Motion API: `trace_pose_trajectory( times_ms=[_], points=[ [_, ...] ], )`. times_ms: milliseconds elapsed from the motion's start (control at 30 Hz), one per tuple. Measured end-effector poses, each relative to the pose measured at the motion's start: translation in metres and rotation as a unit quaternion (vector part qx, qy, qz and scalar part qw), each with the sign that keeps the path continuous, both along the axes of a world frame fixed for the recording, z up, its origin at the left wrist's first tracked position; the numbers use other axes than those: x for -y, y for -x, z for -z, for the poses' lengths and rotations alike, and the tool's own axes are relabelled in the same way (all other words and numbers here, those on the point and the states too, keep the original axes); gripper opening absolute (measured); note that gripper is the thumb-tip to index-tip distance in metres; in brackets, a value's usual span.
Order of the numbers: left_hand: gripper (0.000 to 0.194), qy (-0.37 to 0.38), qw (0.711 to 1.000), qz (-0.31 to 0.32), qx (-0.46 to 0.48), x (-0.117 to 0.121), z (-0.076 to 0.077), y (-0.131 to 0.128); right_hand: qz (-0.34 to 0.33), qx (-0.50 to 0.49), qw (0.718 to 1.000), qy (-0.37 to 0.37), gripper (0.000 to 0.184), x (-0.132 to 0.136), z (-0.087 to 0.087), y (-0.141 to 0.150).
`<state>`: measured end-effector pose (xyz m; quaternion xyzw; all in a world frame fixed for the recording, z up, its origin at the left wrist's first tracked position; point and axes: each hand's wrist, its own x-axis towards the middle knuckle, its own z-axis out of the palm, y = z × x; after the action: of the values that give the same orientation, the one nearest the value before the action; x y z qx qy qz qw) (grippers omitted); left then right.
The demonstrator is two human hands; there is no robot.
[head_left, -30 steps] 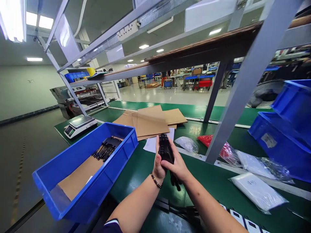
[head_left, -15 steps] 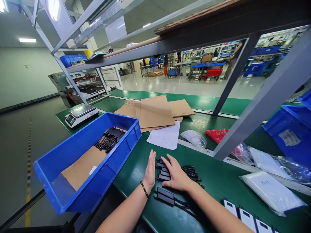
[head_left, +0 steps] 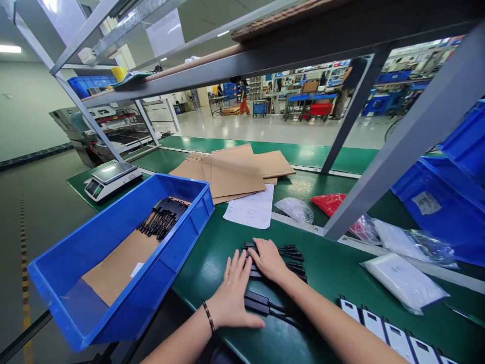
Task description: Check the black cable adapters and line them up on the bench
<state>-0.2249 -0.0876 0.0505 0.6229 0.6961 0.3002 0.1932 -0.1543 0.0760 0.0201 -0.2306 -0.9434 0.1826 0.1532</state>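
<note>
A row of black rectangular modules with cable tails [head_left: 256, 273] lies on the green bench top, partly hidden by my hands. My left hand [head_left: 233, 296] is spread open at the left ends of the modules, its fingers beside the row and its thumb pointing right. Across the upper modules rests my right hand [head_left: 268, 259], fingers apart and palm down, touching their tops. Two more black modules [head_left: 257, 302] lie side by side nearer to me, just right of my left palm, with cables trailing right.
At left stands a blue bin [head_left: 125, 298] holding similar black modules on cardboard. Behind are a scale [head_left: 113, 174], cardboard sheets [head_left: 237, 172] and a printed paper [head_left: 250, 207]. Plastic bags [head_left: 403, 280], a grey post [head_left: 379, 167] and white devices [head_left: 397, 341] are at right.
My left hand has turned from edge-on to spread palm-down, over the modules' left ends. My right hand has moved slightly up along the row. The whole view has shifted a little.
</note>
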Motion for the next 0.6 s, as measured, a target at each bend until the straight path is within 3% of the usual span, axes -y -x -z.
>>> trace_pose_trajectory(
  times_ms=[100, 200, 333, 400, 467, 567, 600],
  points=[
    [0.104, 0.057, 0.995, -0.03, -0.079, 0.005, 0.015, -0.012, 0.0, 0.002, 1.0, 0.002, 0.04, 0.008, -0.002, -0.006],
    [0.101, 0.078, 0.99, -0.056, -0.099, -0.001, 0.027, -0.018, 0.007, 0.002, 1.0, 0.005, 0.037, 0.021, 0.002, -0.013],
    [0.099, 0.105, 0.987, -0.054, -0.108, -0.007, 0.022, -0.022, 0.0, 0.001, 1.0, 0.007, 0.037, 0.026, 0.002, -0.019],
    [0.102, 0.118, 0.986, -0.052, -0.11, 0.003, 0.007, -0.019, -0.004, -0.01, 1.0, -0.006, 0.039, 0.023, -0.006, -0.024],
    [0.107, 0.116, 0.988, -0.015, -0.104, 0.025, -0.022, -0.012, 0.003, -0.038, 0.999, -0.034, 0.044, 0.021, -0.017, -0.035],
    [0.081, 0.055, 0.991, 0.09, -0.083, 0.076, -0.085, 0.008, -0.01, -0.075, 0.996, -0.054, 0.052, 0.021, -0.029, -0.059],
    [0.069, -0.002, 0.995, 0.071, -0.073, 0.093, -0.11, 0.019, -0.025, -0.072, 0.996, -0.048, 0.054, 0.022, -0.03, -0.069]
  ],
)
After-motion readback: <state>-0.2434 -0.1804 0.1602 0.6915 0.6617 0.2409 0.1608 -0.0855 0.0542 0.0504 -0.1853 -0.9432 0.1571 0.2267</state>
